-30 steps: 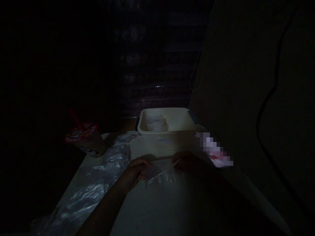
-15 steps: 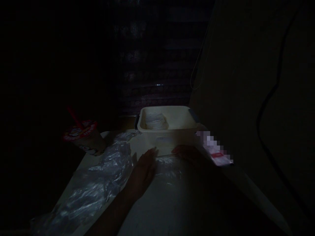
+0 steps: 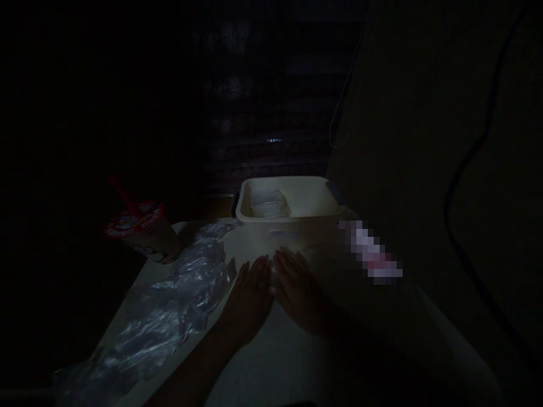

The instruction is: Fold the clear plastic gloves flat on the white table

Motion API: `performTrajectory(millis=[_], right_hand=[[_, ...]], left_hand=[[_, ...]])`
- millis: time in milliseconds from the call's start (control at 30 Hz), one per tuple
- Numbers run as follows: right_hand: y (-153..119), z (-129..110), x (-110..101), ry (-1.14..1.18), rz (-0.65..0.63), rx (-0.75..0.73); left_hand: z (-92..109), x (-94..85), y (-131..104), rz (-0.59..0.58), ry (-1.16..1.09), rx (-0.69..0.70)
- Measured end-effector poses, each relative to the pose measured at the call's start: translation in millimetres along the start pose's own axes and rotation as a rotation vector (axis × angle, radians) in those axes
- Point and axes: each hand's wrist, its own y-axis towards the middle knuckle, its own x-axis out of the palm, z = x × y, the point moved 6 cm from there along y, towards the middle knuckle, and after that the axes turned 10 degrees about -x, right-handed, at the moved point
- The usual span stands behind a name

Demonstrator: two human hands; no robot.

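My left hand (image 3: pixel 251 299) lies flat on the white table (image 3: pixel 258 367), fingers stretched forward. Beside it, my right hand (image 3: pixel 299 291) is flat too, its fingertips pointing at the bin. A sliver of clear plastic bag (image 3: pixel 274 272) shows in the narrow gap between them; most of it is hidden under the hands. Just beyond the fingertips stands a cream plastic bin (image 3: pixel 292 226) with dark side handles. Inside it, on the left, rests a stack of folded clear plastic bags (image 3: pixel 269 203).
Loose crumpled clear plastic bags (image 3: pixel 169 305) spread along the table's left side. Behind them stands a drink cup (image 3: pixel 148 234) with a red lid and straw. At right lies a blurred-out pinkish-white item (image 3: pixel 373 254). The room is very dark; a cable (image 3: pixel 452 192) hangs at right.
My right hand has come left and now lies over the plastic bag, close beside my left hand. Half a second ago the bag showed in the wide space between the hands.
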Motion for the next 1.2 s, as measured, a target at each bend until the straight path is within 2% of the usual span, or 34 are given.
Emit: performTrajectory(millis=[133, 300, 467, 867, 1200], right_hand=[[-1, -3, 10, -0.036, -0.095, -0.016], [-6, -5, 18, -0.045, -0.148, -0.046], [-7, -5, 19, -0.031, -0.186, -0.041], [-9, -3, 19, -0.072, -0.148, -0.011], [-21, 8, 20, -0.165, -0.097, 0.150]], left_hand=[[0, 4.6, -1, -0.066, 0.020, 0.017], [1, 5.0, -2, -0.115, 0.060, 0.015], [0, 6.8, -4, -0.088, 0.098, 0.012], [-1, 7.0, -3, -0.108, 0.107, -0.013], [3, 0.3, -2, -0.133, 0.101, -0.044]])
